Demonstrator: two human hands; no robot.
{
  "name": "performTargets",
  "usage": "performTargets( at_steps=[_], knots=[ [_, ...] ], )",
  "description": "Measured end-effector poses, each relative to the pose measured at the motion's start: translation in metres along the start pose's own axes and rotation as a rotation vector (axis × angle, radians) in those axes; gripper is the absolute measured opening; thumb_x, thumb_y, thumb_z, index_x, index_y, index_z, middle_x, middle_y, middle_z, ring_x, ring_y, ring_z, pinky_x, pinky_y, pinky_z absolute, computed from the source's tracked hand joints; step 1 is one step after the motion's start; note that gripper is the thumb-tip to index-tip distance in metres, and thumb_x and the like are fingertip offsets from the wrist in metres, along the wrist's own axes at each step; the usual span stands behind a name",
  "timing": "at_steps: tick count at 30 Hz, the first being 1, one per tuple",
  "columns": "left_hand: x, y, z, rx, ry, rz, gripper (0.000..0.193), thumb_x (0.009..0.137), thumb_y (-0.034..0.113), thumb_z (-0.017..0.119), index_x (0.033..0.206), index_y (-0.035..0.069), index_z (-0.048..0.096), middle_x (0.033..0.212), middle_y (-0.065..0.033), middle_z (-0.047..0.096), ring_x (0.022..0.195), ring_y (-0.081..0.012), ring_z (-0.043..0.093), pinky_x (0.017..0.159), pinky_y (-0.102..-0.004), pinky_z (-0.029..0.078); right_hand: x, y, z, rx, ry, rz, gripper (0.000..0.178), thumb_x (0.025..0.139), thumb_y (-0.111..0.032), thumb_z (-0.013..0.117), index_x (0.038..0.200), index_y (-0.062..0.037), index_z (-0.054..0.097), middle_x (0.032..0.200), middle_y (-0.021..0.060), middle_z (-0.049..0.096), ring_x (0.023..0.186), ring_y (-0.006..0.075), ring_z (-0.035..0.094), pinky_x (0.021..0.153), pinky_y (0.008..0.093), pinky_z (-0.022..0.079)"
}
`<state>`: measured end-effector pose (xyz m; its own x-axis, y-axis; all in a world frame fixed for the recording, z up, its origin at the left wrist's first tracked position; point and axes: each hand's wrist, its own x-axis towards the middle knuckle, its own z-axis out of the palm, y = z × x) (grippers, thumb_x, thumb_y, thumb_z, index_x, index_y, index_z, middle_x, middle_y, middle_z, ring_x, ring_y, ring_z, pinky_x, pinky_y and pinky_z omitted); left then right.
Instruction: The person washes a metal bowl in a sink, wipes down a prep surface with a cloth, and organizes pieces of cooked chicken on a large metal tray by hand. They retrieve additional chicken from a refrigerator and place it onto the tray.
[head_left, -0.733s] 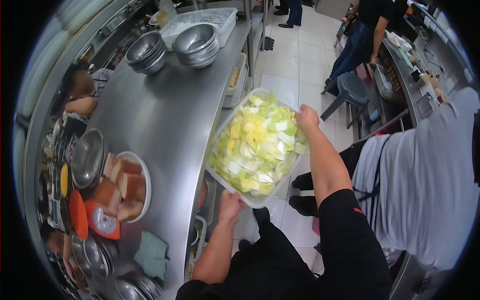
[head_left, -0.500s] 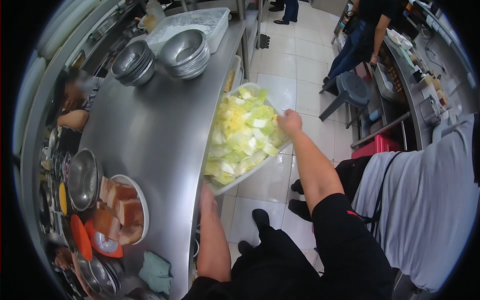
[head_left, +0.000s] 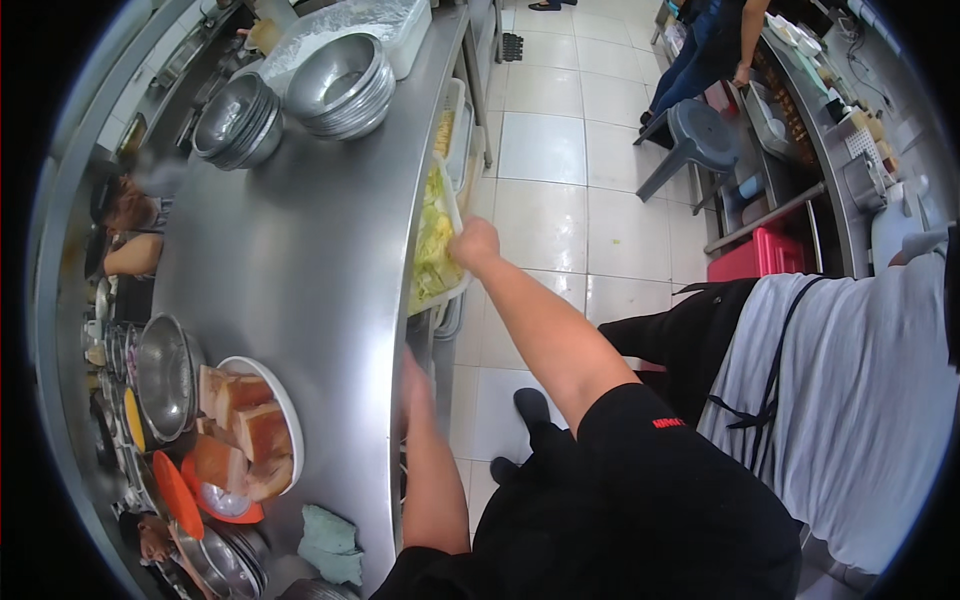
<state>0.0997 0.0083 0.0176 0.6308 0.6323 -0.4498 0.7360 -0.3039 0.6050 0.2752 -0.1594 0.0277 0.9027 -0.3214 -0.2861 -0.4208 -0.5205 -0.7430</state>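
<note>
A: Compared with the earlier frame, the white tray [head_left: 445, 297] is now more to the left, and the worktop [head_left: 330, 270] edge hides part of it.

B: Where is the chopped cabbage [head_left: 432, 245]?

A: In the tray, below the worktop's level.

B: What could go wrong?

A: I think leaves may be scraped off, if the pile rubs the edge from below. Also, the tray may tip toward the floor [head_left: 545, 230], if only one side has support.

B: And the hands?

A: The right arm [head_left: 550, 335] reaches forward and to the left, almost straight. The right hand [head_left: 475, 247] has its grip closed around the tray's outer rim. The left forearm [head_left: 433, 480] points forward along the worktop edge; the left hand [head_left: 415, 385] is blurred, so I cannot tell its grip.
</note>
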Motion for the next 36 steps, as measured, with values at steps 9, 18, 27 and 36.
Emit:
performTargets(
  at_steps=[9, 18, 27, 36],
  knots=[
    [-0.111, -0.139, -0.031, -0.184, -0.655, 0.170, 0.047, 0.098, 0.027, 0.060, 0.135, -0.001, 0.050, 0.118, -0.0114, 0.065, 0.108, -0.0183, 0.062, 0.094, -0.0312, 0.047, -0.047, -0.008, 0.079, 0.246, -0.255, 0.237, 0.039, 0.076, -0.012, 0.068, 0.112, 0.0023, 0.064, 0.111, 0.0242, 0.066, 0.104, 0.0360, 0.065, 0.085, 0.0395, 0.053],
    [-0.149, -0.304, -0.119, -0.027, -0.607, -0.063, 0.050, 0.096, 0.035, 0.058, 0.134, 0.002, 0.053, 0.117, -0.0160, 0.066, 0.109, -0.0218, 0.062, 0.094, -0.0326, 0.047, -0.027, 0.073, 0.189, -0.305, -0.167, -0.180, 0.038, 0.087, -0.027, 0.053, 0.107, 0.0023, 0.067, 0.114, 0.0234, 0.066, 0.107, 0.0354, 0.064, 0.094, 0.0410, 0.049],
    [-0.278, -0.585, -0.207, 0.089, -0.144, -0.298, 0.051, 0.088, 0.039, 0.054, 0.126, 0.004, 0.058, 0.126, -0.0205, 0.061, 0.120, -0.0364, 0.056, 0.102, -0.0429, 0.044, -0.244, 0.228, 0.158, -0.303, -1.235, -0.096, 0.065, 0.094, -0.053, 0.048, 0.144, -0.0116, 0.044, 0.135, 0.0197, 0.053, 0.124, 0.0330, 0.053, 0.100, 0.0501, 0.045],
    [-0.647, -0.797, -0.144, -0.439, 0.149, -1.137, 0.039, 0.085, 0.034, 0.055, 0.104, 0.004, 0.071, 0.113, -0.0217, 0.067, 0.106, -0.0370, 0.063, 0.092, -0.0433, 0.049, -0.828, 0.221, 0.251, -1.269, -1.979, -1.521, 0.058, 0.092, -0.053, 0.051, 0.117, -0.0022, 0.065, 0.112, 0.0213, 0.067, 0.109, 0.0352, 0.062, 0.094, 0.0413, 0.046]
  ],
)
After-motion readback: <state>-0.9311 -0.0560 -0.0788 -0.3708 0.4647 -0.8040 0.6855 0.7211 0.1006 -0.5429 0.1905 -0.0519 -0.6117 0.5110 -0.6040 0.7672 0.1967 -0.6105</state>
